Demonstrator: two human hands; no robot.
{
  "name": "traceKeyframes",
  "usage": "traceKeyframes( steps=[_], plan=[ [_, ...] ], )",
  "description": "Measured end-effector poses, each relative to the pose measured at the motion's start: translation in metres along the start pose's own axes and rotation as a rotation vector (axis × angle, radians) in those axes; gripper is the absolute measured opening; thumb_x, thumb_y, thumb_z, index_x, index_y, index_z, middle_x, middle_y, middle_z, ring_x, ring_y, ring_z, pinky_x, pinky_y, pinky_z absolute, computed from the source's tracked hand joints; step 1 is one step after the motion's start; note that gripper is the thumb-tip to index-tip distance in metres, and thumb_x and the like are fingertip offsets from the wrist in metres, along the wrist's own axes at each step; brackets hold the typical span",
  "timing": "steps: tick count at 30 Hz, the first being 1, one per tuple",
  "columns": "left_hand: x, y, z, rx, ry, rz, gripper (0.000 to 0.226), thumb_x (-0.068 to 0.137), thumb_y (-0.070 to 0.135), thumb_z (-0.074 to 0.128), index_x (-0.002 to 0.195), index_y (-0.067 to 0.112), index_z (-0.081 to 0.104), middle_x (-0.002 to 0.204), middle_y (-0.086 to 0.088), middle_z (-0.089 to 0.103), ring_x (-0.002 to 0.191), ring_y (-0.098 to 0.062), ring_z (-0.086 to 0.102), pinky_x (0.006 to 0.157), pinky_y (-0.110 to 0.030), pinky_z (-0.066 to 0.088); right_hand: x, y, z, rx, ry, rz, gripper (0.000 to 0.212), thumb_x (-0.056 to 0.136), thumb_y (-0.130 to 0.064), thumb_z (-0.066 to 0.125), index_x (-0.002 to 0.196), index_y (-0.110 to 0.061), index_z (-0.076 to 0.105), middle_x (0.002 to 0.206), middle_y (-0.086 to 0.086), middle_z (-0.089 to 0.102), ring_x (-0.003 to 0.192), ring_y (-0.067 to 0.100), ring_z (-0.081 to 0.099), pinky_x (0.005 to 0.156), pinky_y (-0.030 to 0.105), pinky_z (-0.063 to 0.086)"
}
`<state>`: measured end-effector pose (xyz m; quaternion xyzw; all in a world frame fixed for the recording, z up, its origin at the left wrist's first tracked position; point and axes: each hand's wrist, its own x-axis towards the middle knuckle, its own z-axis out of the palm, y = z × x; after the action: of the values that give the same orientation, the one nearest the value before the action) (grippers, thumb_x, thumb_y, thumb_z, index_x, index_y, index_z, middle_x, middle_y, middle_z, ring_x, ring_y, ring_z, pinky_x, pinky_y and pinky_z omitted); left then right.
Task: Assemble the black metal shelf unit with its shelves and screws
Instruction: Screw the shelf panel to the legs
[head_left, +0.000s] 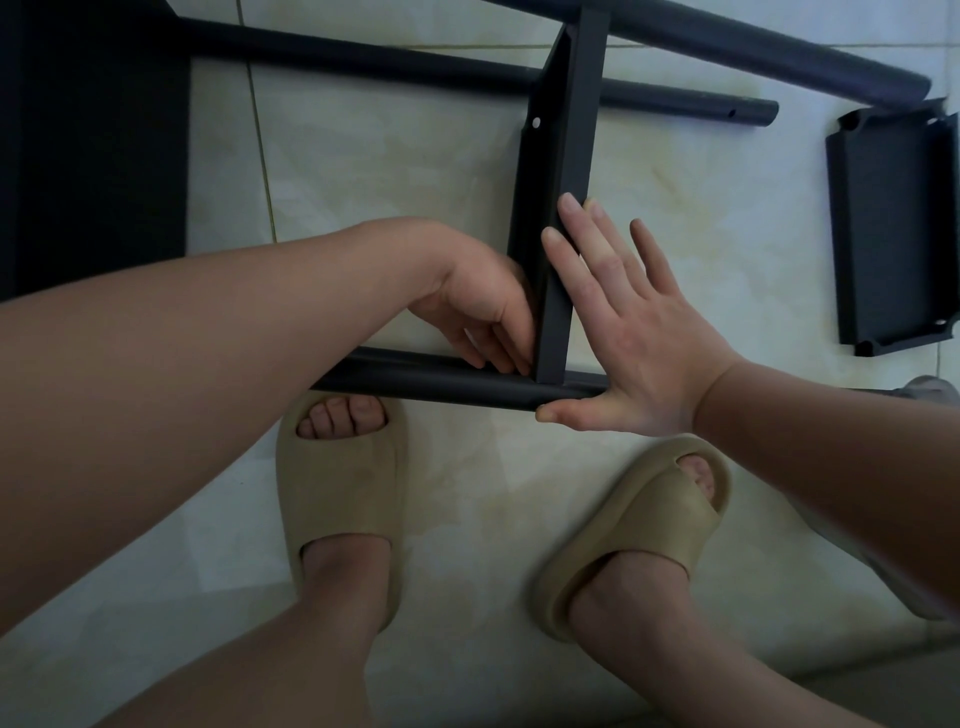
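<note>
The pale tiled floor (415, 171) bears black tubes (363, 57), 1 loose shelf (888, 228) and 2 tan slippers (337, 493).

no readable text, labels, brands or numbers on any surface in view

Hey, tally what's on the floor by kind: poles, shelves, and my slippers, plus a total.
Black poles: 3
Black shelves: 2
Beige slippers: 2
Total: 7
Dark panel at far left not counted: cannot tell what it is.
</note>
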<state>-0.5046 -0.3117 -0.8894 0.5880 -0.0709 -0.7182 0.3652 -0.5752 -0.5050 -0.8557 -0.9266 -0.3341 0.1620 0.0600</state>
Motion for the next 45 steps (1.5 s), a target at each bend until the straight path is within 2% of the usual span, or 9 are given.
traceKeyframes(
  steps=[5,10,19,25,31,35,39,42,45],
  plan=[
    [-0.0046,0.0018,-0.0016,0.003,-0.009,0.003,0.018,0.090,0.009,0.067,0.103,0.020,0.073,0.097,0.005,0.077,0.100,-0.012,0.070,0.101,-0.034,0.050,-0.0002,0.0000,0.0003,0.001,0.001,0.003,0.122,0.079,-0.087,0.039,0.161,-0.003,0.004,0.169,0.020,-0.001,0.157,0.036,-0.001,0.123,0.063,0.011],
    [-0.0019,-0.0006,-0.0012,-0.006,0.013,-0.013,0.013,0.092,0.019,0.065,0.101,0.023,0.073,0.101,0.005,0.077,0.109,-0.019,0.068,0.107,-0.040,0.047,-0.0002,0.0004,0.0005,-0.002,0.003,0.001,0.122,0.080,-0.088,0.039,0.161,-0.003,0.004,0.169,0.020,-0.001,0.156,0.035,-0.002,0.123,0.063,0.011],
    [0.0007,0.0002,0.0001,0.009,0.006,-0.004,0.017,0.090,0.011,0.068,0.105,0.017,0.073,0.099,0.001,0.077,0.100,-0.014,0.070,0.105,-0.038,0.049,-0.0001,0.0002,0.0008,0.003,0.003,0.002,0.122,0.079,-0.087,0.040,0.161,-0.003,0.004,0.168,0.021,0.000,0.156,0.036,-0.002,0.123,0.063,0.011],
    [-0.0058,0.0032,-0.0016,0.029,0.000,0.012,0.020,0.089,0.005,0.067,0.103,0.018,0.072,0.097,0.003,0.077,0.107,-0.017,0.069,0.107,-0.038,0.047,-0.0002,0.0007,0.0008,-0.003,0.008,-0.001,0.122,0.080,-0.087,0.039,0.161,-0.002,0.005,0.168,0.021,0.000,0.156,0.036,-0.001,0.122,0.064,0.012],
    [-0.0025,0.0014,-0.0014,0.033,0.022,-0.014,0.012,0.091,0.019,0.067,0.100,0.021,0.074,0.097,0.004,0.078,0.102,-0.016,0.070,0.105,-0.039,0.048,-0.0004,0.0005,0.0009,0.000,0.011,0.000,0.122,0.080,-0.087,0.039,0.161,-0.003,0.004,0.168,0.021,0.000,0.156,0.036,-0.001,0.123,0.063,0.012],
    [0.0007,0.0001,0.0006,0.035,0.013,-0.015,0.010,0.090,0.016,0.068,0.099,0.018,0.074,0.089,0.003,0.077,0.095,-0.014,0.071,0.103,-0.037,0.050,-0.0004,0.0005,0.0015,0.002,0.011,-0.003,0.122,0.080,-0.087,0.039,0.161,-0.003,0.003,0.169,0.020,0.000,0.156,0.036,-0.001,0.123,0.062,0.011],
    [0.0001,0.0008,-0.0014,0.031,-0.001,-0.009,0.020,0.089,0.012,0.069,0.108,0.016,0.073,0.101,0.001,0.077,0.102,-0.015,0.071,0.103,-0.035,0.050,-0.0002,0.0009,0.0008,0.004,0.007,-0.002,0.122,0.080,-0.088,0.038,0.161,-0.004,0.002,0.169,0.020,-0.001,0.156,0.035,-0.003,0.123,0.062,0.010],
    [-0.0025,0.0023,-0.0029,0.025,0.001,-0.001,0.020,0.089,0.009,0.068,0.107,0.017,0.073,0.100,0.002,0.077,0.102,-0.014,0.070,0.102,-0.034,0.050,-0.0002,0.0006,0.0011,0.007,0.009,-0.005,0.121,0.080,-0.088,0.037,0.161,-0.004,0.002,0.169,0.020,-0.002,0.156,0.035,-0.003,0.123,0.062,0.010],
    [-0.0028,0.0020,-0.0031,0.022,0.008,-0.013,0.020,0.091,0.014,0.066,0.109,0.018,0.073,0.104,0.002,0.077,0.104,-0.015,0.069,0.105,-0.036,0.049,-0.0003,0.0003,0.0017,0.006,0.010,-0.006,0.121,0.081,-0.088,0.036,0.161,-0.004,0.002,0.169,0.020,-0.001,0.156,0.035,-0.002,0.123,0.062,0.010]
  ],
)
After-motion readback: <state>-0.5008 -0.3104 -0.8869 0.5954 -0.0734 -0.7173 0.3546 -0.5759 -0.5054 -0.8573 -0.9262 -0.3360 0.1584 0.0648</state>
